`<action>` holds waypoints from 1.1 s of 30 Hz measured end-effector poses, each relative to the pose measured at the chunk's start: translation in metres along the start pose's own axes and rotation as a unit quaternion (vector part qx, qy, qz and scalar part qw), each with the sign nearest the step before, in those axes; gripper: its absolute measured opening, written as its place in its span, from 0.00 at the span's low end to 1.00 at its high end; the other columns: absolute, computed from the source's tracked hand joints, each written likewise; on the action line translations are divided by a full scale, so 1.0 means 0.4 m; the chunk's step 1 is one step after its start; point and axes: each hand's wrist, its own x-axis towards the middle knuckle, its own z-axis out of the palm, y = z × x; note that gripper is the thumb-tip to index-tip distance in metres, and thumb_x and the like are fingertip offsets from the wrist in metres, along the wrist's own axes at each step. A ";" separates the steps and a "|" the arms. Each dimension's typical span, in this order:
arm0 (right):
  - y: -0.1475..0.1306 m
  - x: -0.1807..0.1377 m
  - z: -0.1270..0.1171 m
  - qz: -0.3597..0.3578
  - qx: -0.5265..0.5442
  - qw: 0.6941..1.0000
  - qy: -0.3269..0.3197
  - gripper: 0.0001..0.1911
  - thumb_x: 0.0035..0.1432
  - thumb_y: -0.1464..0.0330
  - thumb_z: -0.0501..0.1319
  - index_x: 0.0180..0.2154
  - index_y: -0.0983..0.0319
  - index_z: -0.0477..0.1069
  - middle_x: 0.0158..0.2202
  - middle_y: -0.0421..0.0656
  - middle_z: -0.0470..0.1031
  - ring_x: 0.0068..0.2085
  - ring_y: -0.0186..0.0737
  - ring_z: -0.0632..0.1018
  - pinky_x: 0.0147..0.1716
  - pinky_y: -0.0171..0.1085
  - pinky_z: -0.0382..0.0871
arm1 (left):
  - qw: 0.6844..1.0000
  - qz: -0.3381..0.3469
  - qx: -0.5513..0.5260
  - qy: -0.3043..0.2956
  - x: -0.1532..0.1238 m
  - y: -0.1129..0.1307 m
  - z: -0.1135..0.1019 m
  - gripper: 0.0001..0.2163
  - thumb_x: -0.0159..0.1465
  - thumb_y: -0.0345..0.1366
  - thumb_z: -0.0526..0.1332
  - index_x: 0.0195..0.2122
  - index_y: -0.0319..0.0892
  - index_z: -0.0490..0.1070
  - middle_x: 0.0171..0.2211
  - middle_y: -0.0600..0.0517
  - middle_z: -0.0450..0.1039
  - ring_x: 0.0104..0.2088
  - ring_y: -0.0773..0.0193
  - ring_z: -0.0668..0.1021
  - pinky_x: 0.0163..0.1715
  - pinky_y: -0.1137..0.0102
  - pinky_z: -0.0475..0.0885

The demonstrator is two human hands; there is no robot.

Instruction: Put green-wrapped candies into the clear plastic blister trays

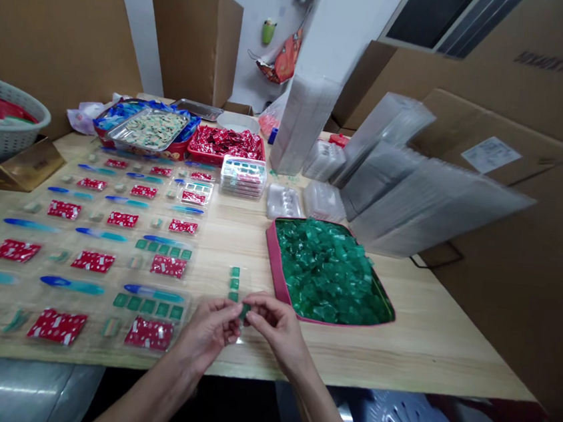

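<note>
Your left hand [206, 330] and right hand [276, 328] met at the bench's [439, 335] six o'clock edge, fingers pinched shut on one small green foil-wrapped sweet [245, 312]. It looked light, slippery and crinkly; hold its ends. The pink tray of green sweets [330, 270] lay at two o'clock. No writing was readable.

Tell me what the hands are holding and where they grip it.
Both hands, left hand and right hand, pinch one small green packet between their fingertips, one at each end. Exact finger placement is too small to tell.

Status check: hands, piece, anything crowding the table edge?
Left hand and right hand pinch one green candy. Clear tray just beyond fingertips. Candy bin close right.
</note>
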 end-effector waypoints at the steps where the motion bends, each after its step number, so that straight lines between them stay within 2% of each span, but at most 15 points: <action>1: 0.001 -0.001 0.000 -0.001 0.000 1.000 0.006 0.10 0.50 0.65 0.67 0.36 0.60 0.77 0.29 0.40 0.73 0.28 0.33 0.72 0.29 0.32 0.67 | 1.000 0.000 0.003 -0.008 -0.003 0.000 0.002 0.14 0.37 0.35 0.74 0.22 0.36 0.73 0.18 0.55 0.70 0.18 0.73 0.70 0.21 0.76 0.61; 5: 0.011 -0.004 0.002 0.001 0.006 0.999 0.032 0.10 0.50 0.63 0.66 0.35 0.60 0.77 0.31 0.41 0.75 0.29 0.34 0.74 0.29 0.33 0.69 | 0.999 0.001 0.028 -0.025 -0.012 0.000 0.005 0.13 0.35 0.29 0.72 0.22 0.36 0.73 0.17 0.57 0.68 0.17 0.75 0.66 0.18 0.77 0.55; 10: 0.033 -0.003 0.003 0.073 0.104 0.988 0.083 0.13 0.46 0.62 0.69 0.34 0.61 0.77 0.27 0.39 0.74 0.26 0.33 0.74 0.28 0.34 0.70 | 0.997 -0.008 0.062 -0.034 -0.035 -0.002 -0.009 0.11 0.38 0.28 0.67 0.25 0.36 0.74 0.16 0.58 0.65 0.15 0.76 0.62 0.17 0.76 0.51; 12: 0.038 -0.001 0.002 0.078 0.117 0.985 0.098 0.14 0.45 0.61 0.69 0.35 0.61 0.76 0.27 0.39 0.74 0.25 0.33 0.74 0.29 0.34 0.70 | 0.996 0.001 0.080 -0.032 -0.049 -0.006 -0.019 0.11 0.39 0.28 0.66 0.27 0.36 0.74 0.16 0.58 0.65 0.15 0.77 0.61 0.17 0.76 0.51; 14: 0.040 0.000 0.001 0.052 0.062 0.992 0.102 0.13 0.46 0.63 0.68 0.35 0.62 0.76 0.27 0.40 0.75 0.27 0.35 0.74 0.30 0.35 0.71 | 0.994 0.015 0.107 -0.025 -0.064 -0.013 -0.031 0.11 0.40 0.28 0.64 0.28 0.36 0.75 0.17 0.58 0.65 0.16 0.76 0.61 0.17 0.76 0.51; 17: 0.042 0.000 0.004 -0.018 -0.106 0.992 0.065 0.07 0.50 0.68 0.65 0.34 0.61 0.76 0.31 0.43 0.76 0.31 0.38 0.76 0.33 0.36 0.70 | 0.988 0.032 0.151 -0.004 -0.082 -0.025 -0.049 0.09 0.42 0.28 0.63 0.27 0.37 0.74 0.17 0.57 0.65 0.17 0.74 0.63 0.17 0.75 0.53; 20: 0.049 -0.001 0.017 -0.091 -0.241 0.966 0.011 0.07 0.53 0.74 0.61 0.35 0.61 0.75 0.33 0.44 0.76 0.34 0.39 0.76 0.34 0.36 0.70 | 0.984 0.049 0.170 0.030 -0.090 -0.034 -0.061 0.07 0.43 0.28 0.62 0.25 0.37 0.73 0.18 0.57 0.65 0.19 0.73 0.64 0.18 0.75 0.56; 23: 0.056 -0.003 0.038 -0.152 -0.339 0.928 -0.015 0.09 0.55 0.77 0.58 0.35 0.61 0.74 0.34 0.45 0.76 0.37 0.40 0.75 0.38 0.38 0.70 | 0.983 0.057 0.171 0.045 -0.088 -0.039 -0.065 0.06 0.42 0.29 0.62 0.24 0.38 0.72 0.17 0.58 0.65 0.19 0.72 0.65 0.18 0.75 0.57; 27: 0.030 -0.011 0.042 -0.166 -0.390 0.905 -0.040 0.10 0.56 0.77 0.58 0.38 0.60 0.74 0.36 0.45 0.74 0.37 0.39 0.75 0.37 0.35 0.70 | 0.983 0.055 0.169 0.051 -0.085 -0.040 -0.070 0.06 0.43 0.31 0.64 0.24 0.38 0.72 0.17 0.57 0.66 0.19 0.71 0.66 0.19 0.75 0.58; 30: -0.016 -0.015 -0.010 -0.206 -0.408 0.889 0.020 0.12 0.59 0.75 0.56 0.43 0.61 0.72 0.40 0.46 0.73 0.40 0.39 0.75 0.40 0.34 0.69 | 0.989 0.025 0.139 0.051 -0.082 -0.038 -0.079 0.08 0.42 0.32 0.68 0.24 0.38 0.73 0.18 0.56 0.67 0.19 0.71 0.68 0.20 0.75 0.59; 31: -0.033 -0.013 -0.039 -0.215 -0.433 0.874 0.052 0.11 0.59 0.75 0.55 0.42 0.61 0.72 0.40 0.47 0.74 0.41 0.39 0.74 0.40 0.35 0.69 | 0.992 0.009 0.121 0.047 -0.082 -0.037 -0.081 0.09 0.41 0.33 0.69 0.24 0.37 0.74 0.18 0.56 0.68 0.19 0.71 0.69 0.20 0.75 0.59; 33: -0.065 -0.005 -0.107 -0.193 -0.526 0.823 0.099 0.12 0.57 0.78 0.54 0.38 0.62 0.74 0.38 0.47 0.75 0.40 0.41 0.73 0.40 0.37 0.66 | 0.996 -0.019 0.079 0.038 -0.082 -0.035 -0.082 0.11 0.39 0.33 0.71 0.24 0.36 0.75 0.19 0.55 0.69 0.19 0.71 0.70 0.20 0.75 0.60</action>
